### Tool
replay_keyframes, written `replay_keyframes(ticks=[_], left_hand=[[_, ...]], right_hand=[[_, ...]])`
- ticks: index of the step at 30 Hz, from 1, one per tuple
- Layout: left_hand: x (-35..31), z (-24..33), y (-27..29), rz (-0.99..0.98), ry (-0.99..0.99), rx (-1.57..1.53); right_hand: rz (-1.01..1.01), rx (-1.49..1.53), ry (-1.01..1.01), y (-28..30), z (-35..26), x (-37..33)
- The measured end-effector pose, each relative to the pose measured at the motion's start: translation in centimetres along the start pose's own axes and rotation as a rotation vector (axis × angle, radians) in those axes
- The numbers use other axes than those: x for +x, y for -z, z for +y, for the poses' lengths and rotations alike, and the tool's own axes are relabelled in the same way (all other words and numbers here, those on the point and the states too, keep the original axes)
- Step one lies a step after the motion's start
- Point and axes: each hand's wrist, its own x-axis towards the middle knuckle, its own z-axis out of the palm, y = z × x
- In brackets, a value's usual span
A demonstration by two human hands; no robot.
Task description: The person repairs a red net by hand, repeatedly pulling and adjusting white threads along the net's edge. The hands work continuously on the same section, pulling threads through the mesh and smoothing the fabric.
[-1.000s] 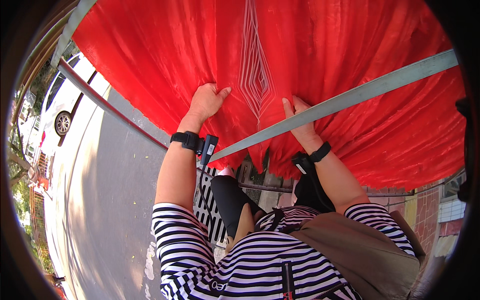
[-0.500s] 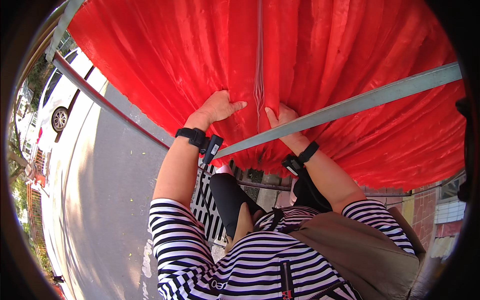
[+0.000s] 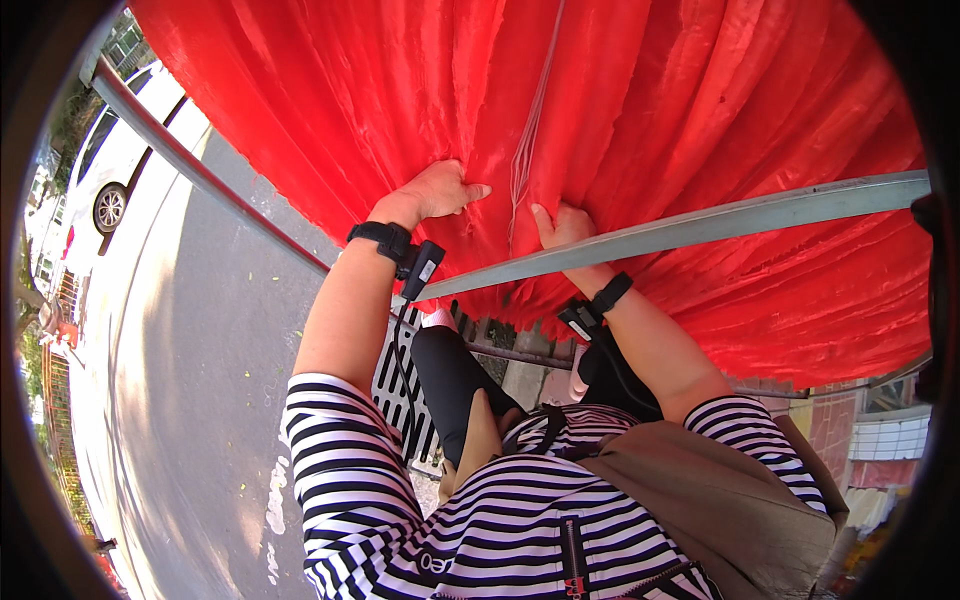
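Observation:
A large sheet of glossy red pleated fabric [image 3: 400, 90] fills the upper view, its folds running down toward me. My left hand [image 3: 447, 190] grips a fold, thumb on the surface and fingertips partly hidden in the cloth. A short way to the right, my right hand [image 3: 566, 226] pinches another fold with the thumb up, its other fingers tucked into the material. Thin pale strings [image 3: 523, 165] run loosely down the fabric between the two hands.
A flat grey metal bar [image 3: 700, 222] crosses above my right wrist. A dark rail [image 3: 210, 180] slants along the left. Below are a slotted drain grate [image 3: 395, 385] and grey road [image 3: 230, 340]. A white car [image 3: 112, 175] stands at far left.
The view has shifted slightly, and the metal bar lies flatter across it. The strings now lean right toward the top. Both hands keep their hold on the fabric.

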Motion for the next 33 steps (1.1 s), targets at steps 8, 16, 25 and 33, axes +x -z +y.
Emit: replay_keyframes(ticks=[8,16,25,33], left_hand=[[0.1,-1.6,1.1,0.069,0.006,-0.026],[-0.8,-1.6,1.6,0.095,0.029,0.003],[-1.2,-2.1,2.1,0.106,0.061,0.045],[-1.4,-1.4,2.1,0.140,0.080,0.046]], right_hand=[[0.146,0.112,0.185,1.1,2.4,-1.3],[0.073,-0.151,0.205,3.1,3.8,-2.4],[0.099,-0.192,0.179,6.3,5.3,-3.4],[0.170,-0.119,0.113,9.2,5.9,-4.1]])
